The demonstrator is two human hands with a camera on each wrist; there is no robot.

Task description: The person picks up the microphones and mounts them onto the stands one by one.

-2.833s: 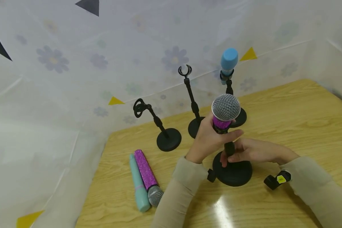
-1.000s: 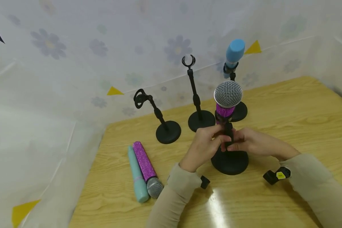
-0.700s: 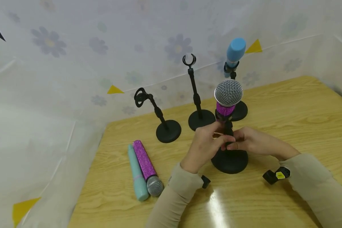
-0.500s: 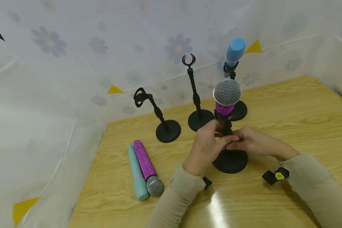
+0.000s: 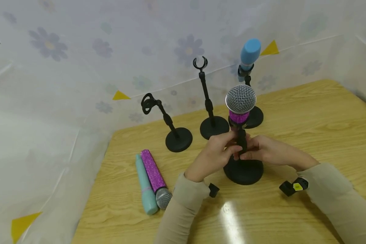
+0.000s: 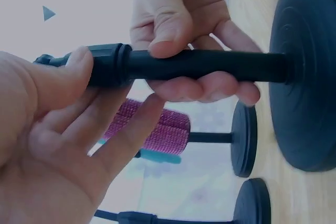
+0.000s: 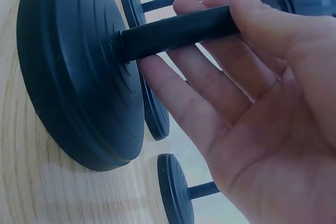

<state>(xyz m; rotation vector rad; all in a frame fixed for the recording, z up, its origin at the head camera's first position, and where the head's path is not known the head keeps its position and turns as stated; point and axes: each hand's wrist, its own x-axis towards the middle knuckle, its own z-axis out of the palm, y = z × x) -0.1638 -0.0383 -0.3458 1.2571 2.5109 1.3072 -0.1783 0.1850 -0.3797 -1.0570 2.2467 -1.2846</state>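
Note:
A black microphone stand (image 5: 243, 173) stands upright on the table, its clip holding a purple glitter microphone (image 5: 241, 99) with a silver mesh head. My left hand (image 5: 215, 154) pinches the ribbed collar (image 6: 107, 64) on the stand's pole, below the clip. Lower down, my right hand (image 5: 268, 150) grips the pole (image 7: 178, 31) above the round base, thumb on one side and fingers on the other. In the left wrist view the microphone's purple handle (image 6: 168, 129) hangs behind the pole.
Behind are two stands with bare clips, one bent (image 5: 179, 139) and one straight (image 5: 214, 127), and another stand (image 5: 254, 118) holding a blue microphone (image 5: 250, 51). A teal microphone (image 5: 147, 186) and another purple microphone (image 5: 153, 171) lie at left on the wooden table (image 5: 119, 220).
My left hand has come down from the clip to the pole's collar, and its thumb has since drawn back leftward. My right hand stays on the pole. The head view has shifted slightly.

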